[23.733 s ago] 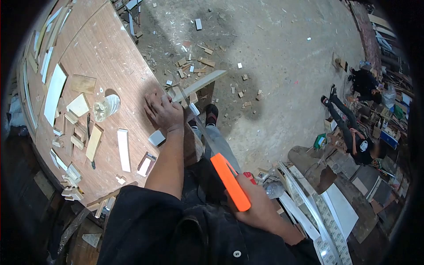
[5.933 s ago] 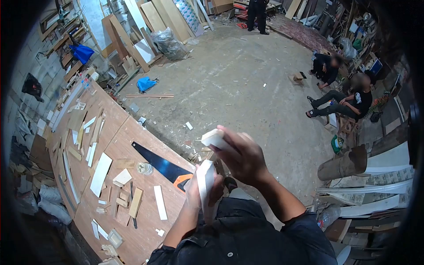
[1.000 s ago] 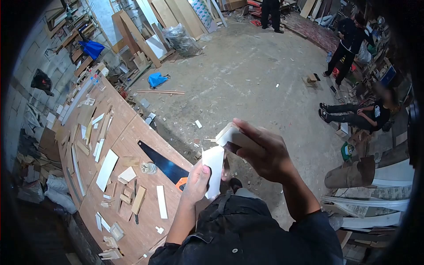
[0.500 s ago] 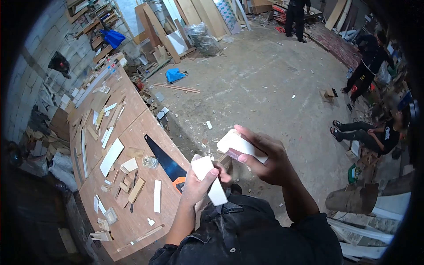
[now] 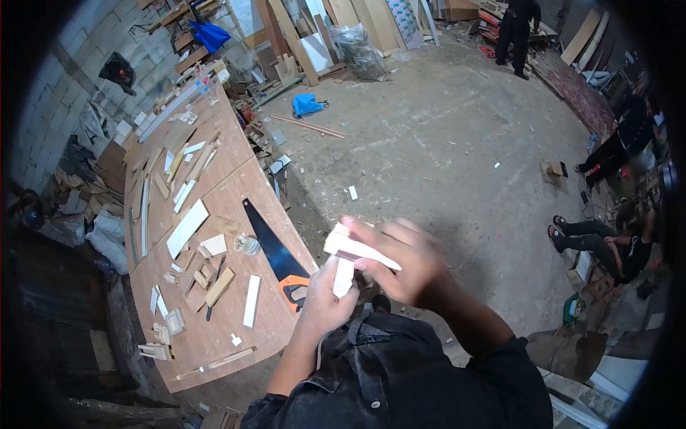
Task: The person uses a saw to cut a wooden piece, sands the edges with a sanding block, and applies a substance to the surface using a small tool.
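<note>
Right hand (image 5: 404,268), frame centre: fingers clamped on a pale block (image 5: 355,247), held in the air. Left hand (image 5: 325,304), just below: closed around a white wooden piece (image 5: 344,277), its upper end touching the block. Workbench (image 5: 243,196), left of frame: handsaw (image 5: 275,254) with orange handle, glass jar (image 5: 248,245), scattered offcuts. Seated person (image 5: 607,247), right edge.

A single camera sits on the person's head, tilted forward and down, close over the raised hands at centre. Its wide fisheye view takes in the surface (image 5: 214,336) at nine o'clock and the open floor (image 5: 443,143) toward twelve.
</note>
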The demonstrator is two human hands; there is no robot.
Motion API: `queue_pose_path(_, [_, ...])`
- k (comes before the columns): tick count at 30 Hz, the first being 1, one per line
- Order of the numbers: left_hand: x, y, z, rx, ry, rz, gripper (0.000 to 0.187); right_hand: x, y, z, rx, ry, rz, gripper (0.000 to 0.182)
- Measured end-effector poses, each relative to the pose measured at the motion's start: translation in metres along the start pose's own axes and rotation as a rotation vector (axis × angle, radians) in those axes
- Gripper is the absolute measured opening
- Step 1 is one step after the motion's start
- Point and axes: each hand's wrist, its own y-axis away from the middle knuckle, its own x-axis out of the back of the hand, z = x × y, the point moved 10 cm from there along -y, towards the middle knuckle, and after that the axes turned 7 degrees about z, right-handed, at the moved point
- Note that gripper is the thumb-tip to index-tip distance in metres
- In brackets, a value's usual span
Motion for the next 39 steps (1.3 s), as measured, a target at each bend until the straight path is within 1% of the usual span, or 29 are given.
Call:
queue_pose_path(1, [-0.004, 0.000, 0.006, -0.041, -0.011, -0.024, 0.026, -0.001, -0.005, 0.002, -0.005, 0.001, -0.003, 0.052])
queue_pose_path(2, [-0.001, -0.001, 0.005, 0.037, 0.043, 0.018, 0.025, -0.005, -0.009, -0.002, 0.032, -0.013, -0.024, 0.051])
queue_pose_path(5, [0.007, -0.002, -0.010, 0.079, -0.024, 0.025, 0.027, -0.011, -0.012, -0.008, 0.090, -0.035, -0.054, 0.050])
queue_pose_path(7, [0.016, -0.004, -0.013, 0.095, -0.026, 0.049, 0.024, -0.009, -0.010, -0.012, 0.148, -0.114, -0.028, 0.051])
queue_pose_path(9, [0.009, -0.005, 0.000, 0.017, -0.030, -0.006, 0.024, -0.013, -0.011, -0.011, 0.166, -0.079, -0.013, 0.050])
queue_pose_path(10, [0.001, -0.001, 0.012, -0.160, -0.102, 0.003, 0.022, -0.011, -0.011, -0.012, 0.172, -0.032, 0.015, 0.050])
queue_pose_path(11, [-0.012, 0.003, 0.006, -0.143, -0.206, -0.033, 0.022, -0.010, -0.014, -0.012, 0.162, -0.027, 0.009, 0.050])
queue_pose_path(13, [-0.017, 0.000, -0.007, -0.058, -0.084, -0.050, 0.021, -0.015, -0.025, -0.012, 0.160, -0.057, -0.075, 0.049])
queue_pose_path(14, [-0.015, -0.002, -0.007, -0.058, -0.083, -0.054, 0.021, -0.014, -0.019, -0.009, 0.184, -0.044, -0.043, 0.047])
queue_pose_path(15, [-0.009, -0.004, -0.012, 0.007, -0.026, -0.029, 0.020, -0.010, -0.013, -0.010, 0.185, -0.048, -0.051, 0.047])
queue_pose_path(16, [-0.003, -0.005, -0.015, 0.073, 0.030, 0.000, 0.020, -0.009, -0.006, -0.008, 0.130, -0.042, -0.085, 0.047])
queue_pose_path(17, [0.006, -0.014, -0.001, -0.007, 0.045, 0.049, 0.020, -0.011, -0.005, -0.002, 0.078, -0.032, -0.115, 0.046])
queue_pose_path(18, [-0.001, -0.014, -0.007, -0.037, -0.025, -0.023, 0.020, -0.011, -0.006, 0.001, 0.079, -0.046, -0.051, 0.046])
queue_pose_path(19, [-0.011, -0.007, -0.012, -0.060, -0.090, -0.100, 0.021, -0.015, -0.009, 0.000, 0.067, -0.048, -0.065, 0.046])
queue_pose_path(20, [-0.014, -0.006, -0.010, -0.060, -0.084, -0.107, 0.021, -0.013, -0.019, -0.007, 0.121, -0.009, -0.043, 0.045])
queue_pose_path(22, [-0.004, -0.013, 0.010, -0.134, -0.040, 0.023, 0.021, -0.010, -0.028, -0.018, 0.198, 0.017, -0.035, 0.046])
queue_pose_path(23, [0.000, -0.015, 0.013, -0.139, -0.042, 0.019, 0.021, -0.008, -0.023, -0.015, 0.198, 0.019, -0.028, 0.046])
queue_pose_path(25, [0.014, -0.015, -0.014, 0.168, 0.064, 0.046, 0.025, -0.012, -0.018, -0.004, 0.097, -0.018, -0.101, 0.049])
queue_pose_path(26, [0.012, -0.015, -0.016, 0.168, 0.063, 0.057, 0.025, -0.008, -0.018, -0.006, 0.104, -0.072, -0.041, 0.049])
queue_pose_path(27, [0.003, -0.011, -0.006, 0.052, 0.020, 0.051, 0.024, -0.012, -0.016, -0.002, 0.103, -0.078, -0.055, 0.049])
queue_pose_path(29, [-0.017, -0.001, 0.014, -0.198, -0.068, 0.005, 0.024, -0.014, -0.022, -0.009, 0.187, 0.004, -0.023, 0.048])
queue_pose_path(30, [-0.015, -0.003, 0.011, -0.171, -0.070, 0.046, 0.021, -0.020, -0.023, -0.006, 0.148, 0.025, -0.109, 0.047])
queue_pose_path(31, [-0.014, -0.002, 0.008, -0.181, -0.071, 0.041, 0.021, -0.018, -0.021, -0.005, 0.149, 0.029, -0.099, 0.047])
queue_pose_path(33, [-0.009, 0.002, -0.011, -0.040, -0.003, 0.014, 0.019, -0.015, -0.010, -0.008, 0.187, -0.024, -0.074, 0.048])
queue_pose_path(34, [0.001, -0.003, -0.008, -0.041, 0.023, 0.052, 0.019, -0.018, -0.003, -0.002, 0.127, -0.004, -0.158, 0.049])
queue_pose_path(35, [0.003, -0.002, -0.007, -0.036, 0.020, 0.055, 0.019, -0.023, -0.003, -0.001, 0.127, -0.010, -0.160, 0.049])
queue_pose_path(37, [-0.012, 0.006, 0.000, -0.109, -0.142, -0.020, 0.019, -0.023, 0.000, 0.002, 0.136, 0.004, -0.088, 0.049])
queue_pose_path(38, [-0.014, 0.008, -0.005, -0.033, -0.090, 0.004, 0.020, -0.024, -0.005, 0.002, 0.150, 0.018, -0.085, 0.049])
queue_pose_path(39, [-0.015, 0.009, -0.007, -0.033, -0.089, -0.006, 0.020, -0.024, -0.004, 0.003, 0.141, 0.020, -0.081, 0.049])
